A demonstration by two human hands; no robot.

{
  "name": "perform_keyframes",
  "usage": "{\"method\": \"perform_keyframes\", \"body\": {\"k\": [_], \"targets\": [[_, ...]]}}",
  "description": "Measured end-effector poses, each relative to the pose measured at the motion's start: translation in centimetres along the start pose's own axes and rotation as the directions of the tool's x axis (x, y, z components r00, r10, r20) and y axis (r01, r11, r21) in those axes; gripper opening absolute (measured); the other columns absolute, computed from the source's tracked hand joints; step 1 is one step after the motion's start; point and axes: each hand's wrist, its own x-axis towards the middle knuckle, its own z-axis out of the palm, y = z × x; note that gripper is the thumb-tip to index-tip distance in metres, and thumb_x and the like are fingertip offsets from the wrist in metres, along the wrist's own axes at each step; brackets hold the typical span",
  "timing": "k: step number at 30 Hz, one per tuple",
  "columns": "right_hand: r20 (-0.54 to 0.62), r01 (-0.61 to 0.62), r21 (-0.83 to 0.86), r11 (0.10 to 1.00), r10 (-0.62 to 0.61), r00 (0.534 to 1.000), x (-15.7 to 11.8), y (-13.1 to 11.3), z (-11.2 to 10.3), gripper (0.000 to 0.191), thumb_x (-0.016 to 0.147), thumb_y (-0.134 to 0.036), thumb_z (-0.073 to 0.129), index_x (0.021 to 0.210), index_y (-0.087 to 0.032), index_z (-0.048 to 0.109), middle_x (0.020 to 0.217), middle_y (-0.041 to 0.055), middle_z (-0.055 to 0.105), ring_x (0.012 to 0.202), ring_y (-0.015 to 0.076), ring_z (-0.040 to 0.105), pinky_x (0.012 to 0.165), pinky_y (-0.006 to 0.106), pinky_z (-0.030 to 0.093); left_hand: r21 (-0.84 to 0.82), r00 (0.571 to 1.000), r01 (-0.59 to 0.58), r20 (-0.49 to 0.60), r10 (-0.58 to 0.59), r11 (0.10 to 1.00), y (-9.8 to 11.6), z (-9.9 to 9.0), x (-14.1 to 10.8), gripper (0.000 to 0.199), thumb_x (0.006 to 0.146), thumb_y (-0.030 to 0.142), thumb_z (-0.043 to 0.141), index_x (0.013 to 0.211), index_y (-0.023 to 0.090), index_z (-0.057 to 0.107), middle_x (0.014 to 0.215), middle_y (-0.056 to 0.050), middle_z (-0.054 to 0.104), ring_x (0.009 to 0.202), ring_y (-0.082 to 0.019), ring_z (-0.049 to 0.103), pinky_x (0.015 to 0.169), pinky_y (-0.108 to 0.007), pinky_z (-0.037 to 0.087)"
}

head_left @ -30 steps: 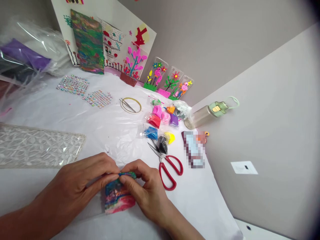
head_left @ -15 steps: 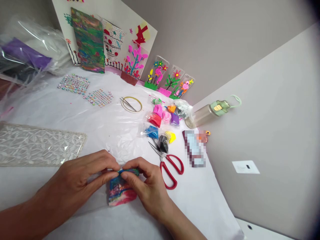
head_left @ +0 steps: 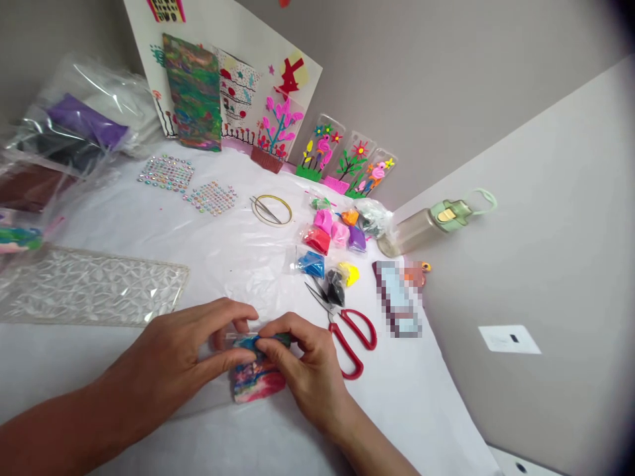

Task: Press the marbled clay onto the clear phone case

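Observation:
A small panel of marbled clay (head_left: pixel 258 385), blue at the top and pink-red at the bottom, lies on the white table cover in front of me. Clear plastic shows at its upper left edge. My right hand (head_left: pixel 302 360) pinches the clay's upper right part between thumb and bent fingers, hiding some of it. Just left of that, my left hand (head_left: pixel 193 350) holds its thumb and fingers apart, the thumb tip at the clay's upper left edge. Whether that thumb touches the clay I cannot tell.
Red-handled scissors (head_left: pixel 353 344) lie close right of my right hand. Beyond them are several bagged clay lumps (head_left: pixel 316 239) and a bottle (head_left: pixel 417 228). A textured clear mat (head_left: pixel 99 284) lies left, gem stickers (head_left: pixel 166 173) behind it. Decorated panels (head_left: pixel 196 99) lean at the back.
My left thumb and fingers have parted from their pinch at the clay's top edge. My right hand keeps its pinch. The whole view has shifted slightly.

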Motion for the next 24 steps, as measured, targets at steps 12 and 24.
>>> {"method": "perform_keyframes", "body": {"k": [12,24], "targets": [[0.046,-0.148,0.118,0.982,0.143,0.989,0.2,-0.2,-0.3,0.013,0.088,-0.028,0.073,0.096,-0.018,0.071,0.081,0.0005,0.069,0.073,0.0131,0.059,0.065,0.022,0.048,-0.041,0.996,0.074,0.055,-0.072,0.996,0.6,-1.2,0.7,0.017,0.094,0.042,0.058,0.096,0.034,0.074,0.090,0.006,0.075,0.081,-0.015,0.070,0.071,-0.020,0.052],[0.094,-0.184,0.227,0.956,0.166,0.982,-0.1,-0.2,0.2,0.016,0.087,-0.031,0.076,0.095,-0.018,0.070,0.082,0.0013,0.069,0.073,0.0127,0.060,0.067,0.023,0.048,0.069,0.971,-0.213,-0.093,0.219,0.975,0.9,-0.6,-0.1,0.013,0.101,0.031,0.058,0.099,0.033,0.071,0.095,0.007,0.073,0.090,-0.013,0.067,0.083,-0.021,0.048]]}}
